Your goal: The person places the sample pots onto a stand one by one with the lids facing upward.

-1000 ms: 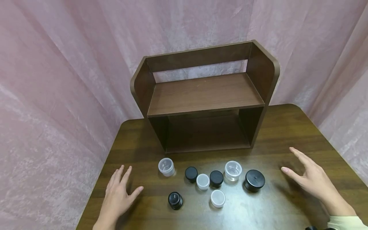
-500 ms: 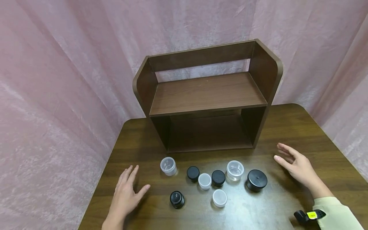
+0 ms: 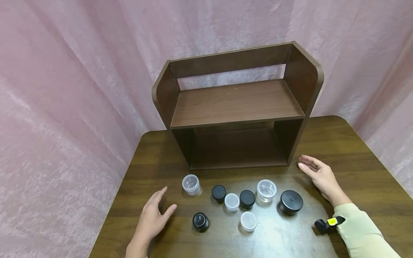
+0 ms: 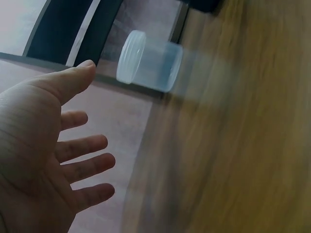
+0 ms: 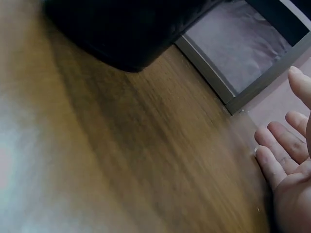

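Observation:
Several small jars stand on the dark wooden table [image 3: 355, 150] in front of a brown two-tier shelf [image 3: 238, 104]. My left hand [image 3: 160, 206] hovers open, holding nothing, just left of a clear jar [image 3: 191, 184] and a small black jar [image 3: 200, 221]. In the left wrist view that hand [image 4: 58, 145] shows a spread palm, with the clear jar [image 4: 150, 60] beyond the thumb. My right hand [image 3: 311, 168] is open and empty near the shelf's lower right corner, right of a large black jar [image 3: 291, 202]. The right wrist view shows its fingers [image 5: 284, 155] and the black jar [image 5: 121, 29].
Between the hands stand two black-lidded jars [image 3: 218, 193] [image 3: 247, 199], two white-lidded jars [image 3: 232, 202] [image 3: 248, 221] and an open clear jar [image 3: 266, 190]. Both shelf levels hold nothing. Pink curtains [image 3: 64, 89] close in the table on three sides.
Both hands have moved forward over the table. The right hand went left toward the shelf's right corner; the left went right toward the clear jar. The jars have not moved.

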{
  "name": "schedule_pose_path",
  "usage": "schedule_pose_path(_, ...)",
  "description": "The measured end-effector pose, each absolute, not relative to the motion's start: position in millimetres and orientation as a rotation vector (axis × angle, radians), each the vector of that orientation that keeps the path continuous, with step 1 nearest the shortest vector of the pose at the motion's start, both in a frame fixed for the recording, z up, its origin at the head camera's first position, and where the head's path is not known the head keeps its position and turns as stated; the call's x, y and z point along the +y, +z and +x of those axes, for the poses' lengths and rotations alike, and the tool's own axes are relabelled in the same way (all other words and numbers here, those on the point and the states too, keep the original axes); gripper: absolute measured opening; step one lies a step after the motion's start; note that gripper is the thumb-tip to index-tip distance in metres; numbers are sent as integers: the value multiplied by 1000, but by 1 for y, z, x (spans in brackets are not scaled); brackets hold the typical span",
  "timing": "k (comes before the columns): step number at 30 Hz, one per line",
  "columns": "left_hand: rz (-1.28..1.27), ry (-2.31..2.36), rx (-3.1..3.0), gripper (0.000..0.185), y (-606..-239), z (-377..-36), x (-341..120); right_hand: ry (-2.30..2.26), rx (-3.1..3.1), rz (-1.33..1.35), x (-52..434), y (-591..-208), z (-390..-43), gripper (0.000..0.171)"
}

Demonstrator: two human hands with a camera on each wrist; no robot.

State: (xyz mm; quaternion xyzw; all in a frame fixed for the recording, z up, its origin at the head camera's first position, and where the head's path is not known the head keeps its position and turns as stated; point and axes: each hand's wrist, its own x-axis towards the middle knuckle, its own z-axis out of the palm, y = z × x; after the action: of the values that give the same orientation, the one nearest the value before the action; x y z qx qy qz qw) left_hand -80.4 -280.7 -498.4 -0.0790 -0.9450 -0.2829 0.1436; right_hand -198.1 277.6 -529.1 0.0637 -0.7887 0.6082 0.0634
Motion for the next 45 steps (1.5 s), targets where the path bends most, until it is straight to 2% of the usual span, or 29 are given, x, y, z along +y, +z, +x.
schedule_pose_path(7, -236, -937, -2723, 68, -503, -103, -263, 1825, -2389, 156, 270, -534, -210, 54)
schedule_pose_path(19, -209, -1058, -2769, 78, -502, -132, -245, 1738, -2478, 80, 261, -531, -219, 60)
schedule_pose_path(24, -173, -1169, -2780, 81, -505, -140, -243, 1678, -2520, 29, 255, -529, -223, 65)
schedule_pose_path(30, -190, -1232, -2768, 82, -509, -147, -242, 1638, -2478, -39, 249, -533, -228, 58)
schedule_pose_path(35, -190, -1217, -2778, 83, -512, -150, -240, 1549, -2529, -84, 248, -538, -229, 65)
schedule_pose_path(45, -168, -1269, -2782, 72, -516, -154, -237, 1363, -2594, -110, 246, -543, -228, 68)
